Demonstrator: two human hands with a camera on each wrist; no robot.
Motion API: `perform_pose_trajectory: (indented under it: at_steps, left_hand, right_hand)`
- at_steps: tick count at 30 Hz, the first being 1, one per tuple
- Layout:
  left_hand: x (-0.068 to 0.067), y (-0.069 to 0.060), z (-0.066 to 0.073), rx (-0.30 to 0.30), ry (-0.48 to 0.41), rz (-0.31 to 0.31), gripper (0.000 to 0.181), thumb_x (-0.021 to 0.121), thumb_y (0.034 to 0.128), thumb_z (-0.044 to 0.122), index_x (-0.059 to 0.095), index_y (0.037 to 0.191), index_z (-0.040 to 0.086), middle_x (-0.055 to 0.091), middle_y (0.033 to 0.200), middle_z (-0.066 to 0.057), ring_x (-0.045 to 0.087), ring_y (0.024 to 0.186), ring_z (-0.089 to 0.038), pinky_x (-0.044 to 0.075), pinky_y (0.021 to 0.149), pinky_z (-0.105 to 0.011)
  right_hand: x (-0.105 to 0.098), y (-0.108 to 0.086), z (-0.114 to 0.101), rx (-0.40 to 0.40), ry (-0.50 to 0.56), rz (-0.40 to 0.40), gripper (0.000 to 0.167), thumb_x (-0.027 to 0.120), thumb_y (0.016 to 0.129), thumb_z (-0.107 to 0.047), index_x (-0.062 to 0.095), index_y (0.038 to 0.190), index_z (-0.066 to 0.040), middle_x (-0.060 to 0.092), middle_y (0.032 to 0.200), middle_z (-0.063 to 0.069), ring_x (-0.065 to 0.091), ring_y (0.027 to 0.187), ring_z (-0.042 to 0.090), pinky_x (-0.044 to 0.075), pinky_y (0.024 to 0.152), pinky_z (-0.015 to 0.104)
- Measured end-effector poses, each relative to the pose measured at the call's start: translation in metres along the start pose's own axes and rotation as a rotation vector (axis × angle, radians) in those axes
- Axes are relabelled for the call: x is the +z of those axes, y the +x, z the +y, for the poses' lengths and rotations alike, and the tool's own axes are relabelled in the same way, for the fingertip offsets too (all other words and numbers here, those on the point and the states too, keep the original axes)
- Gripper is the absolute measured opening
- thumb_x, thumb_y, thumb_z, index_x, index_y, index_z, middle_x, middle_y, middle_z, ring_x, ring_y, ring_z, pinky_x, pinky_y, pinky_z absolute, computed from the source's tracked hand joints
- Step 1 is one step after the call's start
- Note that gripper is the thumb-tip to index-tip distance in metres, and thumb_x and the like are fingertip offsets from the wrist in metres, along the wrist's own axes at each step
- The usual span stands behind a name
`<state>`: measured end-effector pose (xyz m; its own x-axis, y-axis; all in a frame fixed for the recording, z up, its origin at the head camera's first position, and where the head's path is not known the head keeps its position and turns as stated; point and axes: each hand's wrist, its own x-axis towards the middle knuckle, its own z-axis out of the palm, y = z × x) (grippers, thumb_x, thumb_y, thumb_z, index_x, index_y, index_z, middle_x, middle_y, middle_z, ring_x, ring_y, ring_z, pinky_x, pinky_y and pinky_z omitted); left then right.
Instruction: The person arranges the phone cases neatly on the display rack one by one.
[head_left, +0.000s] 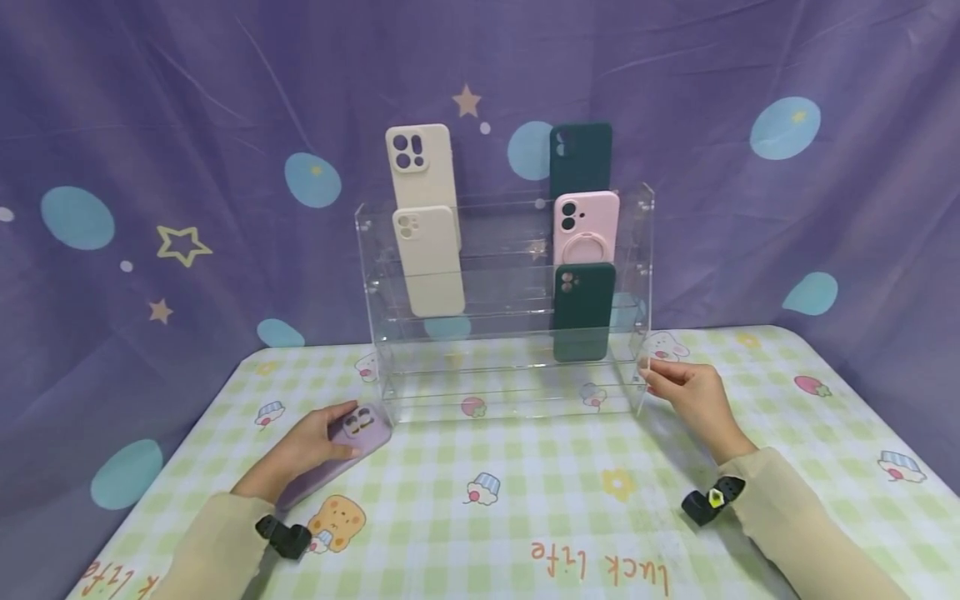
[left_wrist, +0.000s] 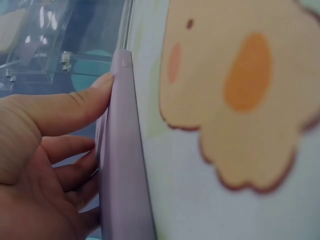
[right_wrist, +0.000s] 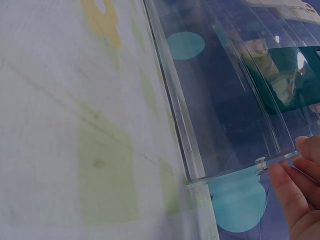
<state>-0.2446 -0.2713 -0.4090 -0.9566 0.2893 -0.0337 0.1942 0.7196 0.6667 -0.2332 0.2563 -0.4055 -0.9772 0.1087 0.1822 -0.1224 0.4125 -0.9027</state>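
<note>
A purple phone case (head_left: 367,433) lies slanted at the front left foot of a clear acrylic display rack (head_left: 372,308). My left hand (head_left: 307,446) grips this case across its width, camera cutouts facing up. In the left wrist view the thumb sits on the edge of the case (left_wrist: 125,155), and the other fingers are partly hidden behind it. At the rack's lower right side, my right hand (head_left: 690,396) pinches the side panel. The right wrist view has the thumb and fingers of the hand (right_wrist: 300,185) at the edge of that panel (right_wrist: 225,173), near a small clear fastener.
Two off-white cases, one above (head_left: 431,183) and one below (head_left: 438,287), stand at the rack's left. On its right are a dark green case (head_left: 583,162), a pink case with a ring (head_left: 600,221) and another dark green case (head_left: 585,321). A checked cloth (head_left: 540,492) covers the table; a purple curtain (head_left: 225,100) hangs behind.
</note>
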Motion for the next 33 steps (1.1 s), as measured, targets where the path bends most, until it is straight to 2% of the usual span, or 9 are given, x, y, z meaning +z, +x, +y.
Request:
perform_pose_trajectory:
  at_steps: [4, 7, 9, 13, 16, 22, 28, 33]
  left_hand:
    - [0.000, 0.000, 0.005, 0.024, 0.054, 0.033, 0.082, 0.080, 0.0716, 0.006, 0.034, 0.136, -0.016, 0.038, 0.136, -0.036, 0.034, 0.126, -0.051, 0.028, 0.105, -0.058]
    - [-0.001, -0.001, 0.006, 0.021, 0.081, 0.061, 0.081, 0.081, 0.0703, 0.007, 0.037, 0.135, -0.016, 0.043, 0.132, -0.035, 0.041, 0.120, -0.050, 0.034, 0.101, -0.057]
    - [-0.003, -0.001, 0.005, -0.010, 0.088, 0.067, 0.078, 0.081, 0.0718, 0.010, 0.040, 0.134, -0.015, 0.047, 0.129, -0.034, 0.047, 0.116, -0.048, 0.040, 0.097, -0.055]
    - [-0.007, -0.002, 0.002, -0.111, 0.043, 0.060, 0.067, 0.077, 0.0778, 0.015, 0.046, 0.130, -0.014, 0.055, 0.120, -0.030, 0.055, 0.105, -0.038, 0.047, 0.086, -0.047]
    - [-0.012, -0.003, 0.001, -0.145, 0.022, 0.069, 0.056, 0.073, 0.0821, 0.015, 0.051, 0.125, -0.014, 0.060, 0.112, -0.027, 0.057, 0.097, -0.030, 0.049, 0.080, -0.040]
    - [-0.019, -0.005, 0.005, -0.146, -0.003, 0.096, 0.034, 0.063, 0.0881, 0.010, 0.060, 0.113, -0.013, 0.066, 0.099, -0.018, 0.056, 0.086, -0.017, 0.046, 0.073, -0.029]
    - [-0.022, -0.008, 0.015, -0.184, -0.023, 0.107, 0.029, 0.060, 0.0894, 0.008, 0.062, 0.110, -0.013, 0.067, 0.098, -0.017, 0.058, 0.088, -0.018, 0.045, 0.076, -0.031]
    - [-0.023, -0.011, 0.026, -0.146, -0.008, 0.131, 0.027, 0.059, 0.0903, 0.007, 0.064, 0.109, -0.012, 0.069, 0.097, -0.016, 0.060, 0.086, -0.016, 0.047, 0.074, -0.028]
  right_hand:
    - [0.000, -0.001, 0.000, -0.005, 0.002, 0.004, 0.043, 0.065, 0.090, -0.027, 0.062, 0.120, 0.004, 0.060, 0.119, 0.022, 0.068, 0.085, 0.008, 0.053, 0.071, 0.018]
    - [0.000, -0.002, -0.002, -0.003, 0.012, 0.002, 0.044, 0.065, 0.091, -0.027, 0.061, 0.120, 0.005, 0.060, 0.119, 0.023, 0.067, 0.083, 0.004, 0.053, 0.071, 0.017]
    - [0.000, -0.002, -0.003, -0.002, 0.021, 0.000, 0.044, 0.065, 0.091, -0.026, 0.060, 0.120, 0.006, 0.059, 0.120, 0.023, 0.067, 0.083, 0.003, 0.053, 0.071, 0.017]
    - [0.001, -0.001, -0.002, 0.000, 0.021, -0.002, 0.044, 0.065, 0.091, -0.027, 0.061, 0.120, 0.005, 0.059, 0.120, 0.022, 0.068, 0.085, 0.007, 0.053, 0.072, 0.019]
    - [0.001, 0.000, -0.002, -0.001, 0.012, -0.001, 0.044, 0.065, 0.091, -0.027, 0.061, 0.120, 0.005, 0.060, 0.120, 0.022, 0.068, 0.086, 0.011, 0.054, 0.072, 0.020]
    - [-0.001, -0.002, -0.003, -0.006, 0.018, 0.011, 0.042, 0.065, 0.090, -0.025, 0.061, 0.119, 0.006, 0.060, 0.119, 0.023, 0.068, 0.085, 0.011, 0.053, 0.070, 0.017]
    - [0.000, -0.001, -0.002, -0.018, 0.039, 0.011, 0.040, 0.065, 0.090, -0.021, 0.061, 0.118, 0.008, 0.060, 0.119, 0.024, 0.067, 0.082, 0.004, 0.053, 0.071, 0.017]
    - [0.000, -0.001, -0.002, -0.013, 0.034, 0.012, 0.041, 0.064, 0.091, -0.020, 0.060, 0.119, 0.008, 0.060, 0.117, 0.025, 0.067, 0.081, 0.004, 0.054, 0.071, 0.018]
